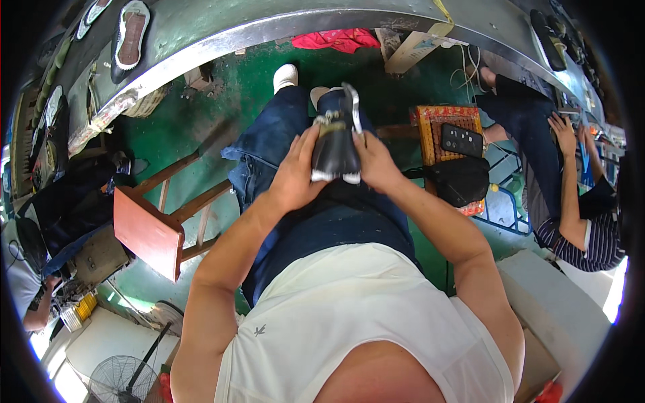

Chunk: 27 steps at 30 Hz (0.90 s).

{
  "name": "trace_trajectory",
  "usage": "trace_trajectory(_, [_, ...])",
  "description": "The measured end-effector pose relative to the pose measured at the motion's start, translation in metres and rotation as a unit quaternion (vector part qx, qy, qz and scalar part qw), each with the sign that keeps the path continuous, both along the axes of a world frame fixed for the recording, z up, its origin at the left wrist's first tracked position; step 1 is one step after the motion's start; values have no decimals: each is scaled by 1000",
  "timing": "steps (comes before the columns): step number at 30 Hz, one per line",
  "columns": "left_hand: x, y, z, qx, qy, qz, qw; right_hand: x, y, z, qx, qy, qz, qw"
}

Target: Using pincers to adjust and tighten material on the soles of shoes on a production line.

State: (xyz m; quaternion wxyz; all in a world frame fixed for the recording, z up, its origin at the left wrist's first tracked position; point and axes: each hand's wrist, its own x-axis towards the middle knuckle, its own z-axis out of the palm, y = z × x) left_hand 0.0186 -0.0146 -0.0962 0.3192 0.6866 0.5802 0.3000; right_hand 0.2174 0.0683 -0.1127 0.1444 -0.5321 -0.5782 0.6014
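A black shoe [334,153] with a white sole edge is held over the person's lap, between the two hands, its rounded toe toward the near side and its lacing toward the far side. The left hand [297,169] has its grip closed along the shoe's left side, fingers pressed to it. The right hand [377,161] has its grip closed on the right side, thumb and fingers near the sole edge. A curved dark and white strip [355,107] rises at the shoe's far right; whether it is joined to the shoe, I cannot tell.

Across the far side runs a grey worktop [222,21], with a shoe sole facing up [132,37] at its left. Below it, a red cloth [336,40] lies on the green floor [235,77]. A stool [149,227] stands left of the lap. To the right, a beaded mat [430,138] carries a phone [461,140], with a black pouch [460,181] just nearer. A fan [117,379] is at the near left. A co-worker in a striped shirt [586,242] sits at the right.
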Motion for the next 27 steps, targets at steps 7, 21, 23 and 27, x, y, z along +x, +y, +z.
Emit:
trace_trajectory(7, [4,38,2,-142,-234,158,949,5,14,34,9,93,25,995])
trace_trajectory(21, [-9,-2,-30,-382,-361,147,838,33,-16,-5,-172,121,27,977])
trace_trajectory(23, [-8,-2,-15,-414,-422,139,795,35,-10,6,-218,121,41,968])
trace_trajectory(27, [13,-24,-29,-312,-393,114,857,61,-5,26,-166,61,36,984])
